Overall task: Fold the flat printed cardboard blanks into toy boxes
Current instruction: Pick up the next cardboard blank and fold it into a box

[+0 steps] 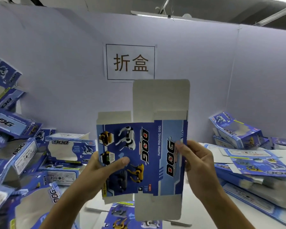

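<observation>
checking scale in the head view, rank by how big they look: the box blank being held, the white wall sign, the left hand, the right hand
1. box blank, largest, though it is nearest the camera.
2. wall sign, farther back, so its true size is unsure.
3. left hand and right hand: look alike, not ranked.

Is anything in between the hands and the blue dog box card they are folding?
No. The left hand and right hand both already grip the flat blue printed cardboard blank by its side edges, thumbs on the printed face.
</observation>
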